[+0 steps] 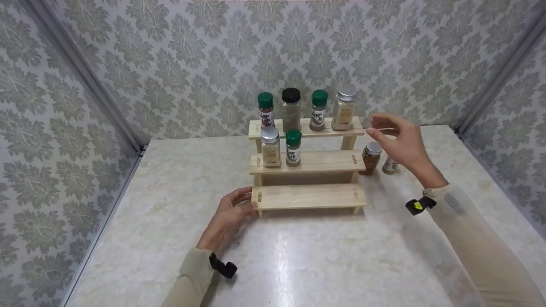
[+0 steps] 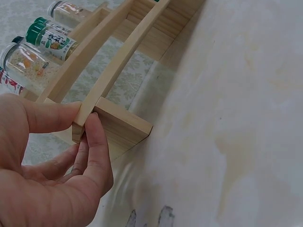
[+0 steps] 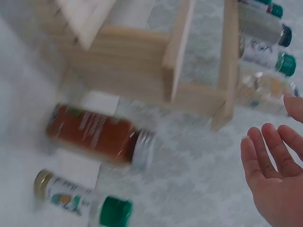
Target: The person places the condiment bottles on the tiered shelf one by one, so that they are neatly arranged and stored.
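A three-tier wooden spice rack [image 1: 313, 197] stands on the table. My left hand [image 1: 230, 215] pinches the left end of its lowest board between thumb and fingers, seen close in the left wrist view. My right hand [image 1: 403, 143] is raised by the top board's right end, its fingers loosely bent with nothing in them. Under it, a red-brown spice jar [image 1: 371, 158] with a silver lid stands right of the rack. Beside that is a small green-capped spice jar [image 3: 71, 196], its cap hidden behind the hand in the head view.
The top tier carries several jars, among them a black-capped jar [image 1: 291, 111] and a silver-lidded one [image 1: 344, 108] at its right end. On the middle tier's left half stand a silver-lidded jar [image 1: 271, 149] and a green-capped jar [image 1: 293, 149]. Patterned walls [image 1: 192, 64] enclose the table.
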{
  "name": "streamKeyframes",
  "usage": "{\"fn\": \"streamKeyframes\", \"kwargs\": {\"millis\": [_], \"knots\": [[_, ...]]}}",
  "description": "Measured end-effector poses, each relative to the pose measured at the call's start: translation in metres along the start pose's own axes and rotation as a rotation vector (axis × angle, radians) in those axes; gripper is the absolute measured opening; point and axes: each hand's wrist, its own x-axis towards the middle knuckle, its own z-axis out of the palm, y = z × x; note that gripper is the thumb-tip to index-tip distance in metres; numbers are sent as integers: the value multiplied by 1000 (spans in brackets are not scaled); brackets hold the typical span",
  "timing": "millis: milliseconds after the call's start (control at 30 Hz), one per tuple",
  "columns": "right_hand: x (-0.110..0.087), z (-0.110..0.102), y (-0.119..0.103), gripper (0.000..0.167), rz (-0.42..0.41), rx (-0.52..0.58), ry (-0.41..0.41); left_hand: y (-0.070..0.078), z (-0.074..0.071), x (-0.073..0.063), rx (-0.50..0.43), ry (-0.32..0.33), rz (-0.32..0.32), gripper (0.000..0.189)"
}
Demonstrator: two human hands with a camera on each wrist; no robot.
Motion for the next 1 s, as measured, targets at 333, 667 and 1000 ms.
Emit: {"fn": "streamKeyframes", "kwargs": {"millis": [333, 667, 1000], "knots": [[-6, -23, 57, 46, 138, -110, 17, 0, 0, 1, 20, 10, 19, 58], [-20, -32, 94, 65, 247, -133, -113, -3, 0, 0, -47, -23, 27, 59], [-36, -29, 117, 74, 341, -68, -187, -2, -1, -1, -44, -14, 21, 59]]}}
